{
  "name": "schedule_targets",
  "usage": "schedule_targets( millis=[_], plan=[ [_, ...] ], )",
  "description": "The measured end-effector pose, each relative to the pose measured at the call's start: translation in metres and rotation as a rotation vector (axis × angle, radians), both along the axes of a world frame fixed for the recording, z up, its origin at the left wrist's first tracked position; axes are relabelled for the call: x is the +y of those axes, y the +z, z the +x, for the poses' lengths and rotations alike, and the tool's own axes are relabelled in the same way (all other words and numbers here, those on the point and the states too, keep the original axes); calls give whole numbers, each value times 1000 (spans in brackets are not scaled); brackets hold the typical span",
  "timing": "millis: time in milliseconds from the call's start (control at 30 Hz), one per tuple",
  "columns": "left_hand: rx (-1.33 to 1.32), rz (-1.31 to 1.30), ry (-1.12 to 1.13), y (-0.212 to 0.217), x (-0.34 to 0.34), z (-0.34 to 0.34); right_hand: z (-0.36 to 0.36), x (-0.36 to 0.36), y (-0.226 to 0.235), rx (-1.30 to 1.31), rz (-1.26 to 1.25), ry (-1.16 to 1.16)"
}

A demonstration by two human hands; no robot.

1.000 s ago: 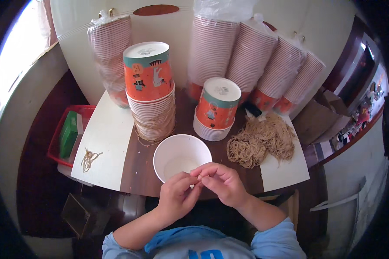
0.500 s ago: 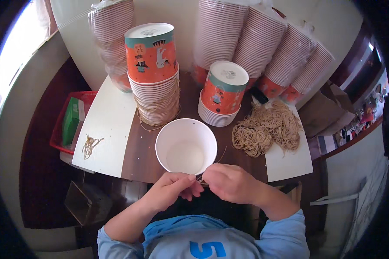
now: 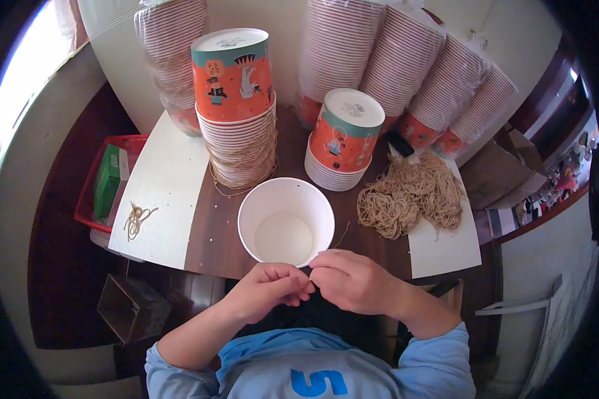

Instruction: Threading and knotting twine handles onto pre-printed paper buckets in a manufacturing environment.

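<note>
A white-lined paper bucket (image 3: 285, 199) stands open end up at the table's near edge. My left hand (image 3: 273, 289) and my right hand (image 3: 356, 282) meet just in front of its near rim. Both are closed in a pinch, thumbs and fingertips almost touching. A thin tan string (image 3: 342, 234) sticks up beyond my right hand, beside the bucket; the rest is mostly hidden by my fingers. What the fingertips do with it cannot be made out.
Upside-down orange bucket stacks stand behind, a tall one (image 3: 233, 86) wound with string and a shorter one (image 3: 345, 136). A tan string heap (image 3: 412, 196) lies right, a small bunch (image 3: 138, 219) left. Wrapped stacks (image 3: 343, 50) line the wall. A red basket (image 3: 86, 193) sits left.
My fingertips have drawn closer together, and the strands that showed between them are now hidden. The bucket stays in place; the view has shifted slightly.
</note>
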State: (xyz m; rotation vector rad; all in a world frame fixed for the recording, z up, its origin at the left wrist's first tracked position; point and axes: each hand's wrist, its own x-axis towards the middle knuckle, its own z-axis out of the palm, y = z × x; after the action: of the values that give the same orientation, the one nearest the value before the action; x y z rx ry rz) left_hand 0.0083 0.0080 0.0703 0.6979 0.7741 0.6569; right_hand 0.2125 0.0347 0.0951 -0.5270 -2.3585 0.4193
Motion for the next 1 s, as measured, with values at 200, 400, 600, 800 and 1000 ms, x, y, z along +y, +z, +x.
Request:
schedule_targets(
  millis=[200,400,600,800,1000],
  plan=[
    [156,357,62,5,-3,1,2,-7,-5,139,-738,-32],
    [348,558,163,20,-11,5,-1,-13,1,302,-1210,-50],
    [476,730,208,19,-12,5,-3,-15,1,196,-867,-117],
    [502,788,204,17,-13,1,-5,-17,-1,112,-604,-137],
    [655,975,206,24,-14,2,-6,-17,-5,142,-400,-123]
  ],
)
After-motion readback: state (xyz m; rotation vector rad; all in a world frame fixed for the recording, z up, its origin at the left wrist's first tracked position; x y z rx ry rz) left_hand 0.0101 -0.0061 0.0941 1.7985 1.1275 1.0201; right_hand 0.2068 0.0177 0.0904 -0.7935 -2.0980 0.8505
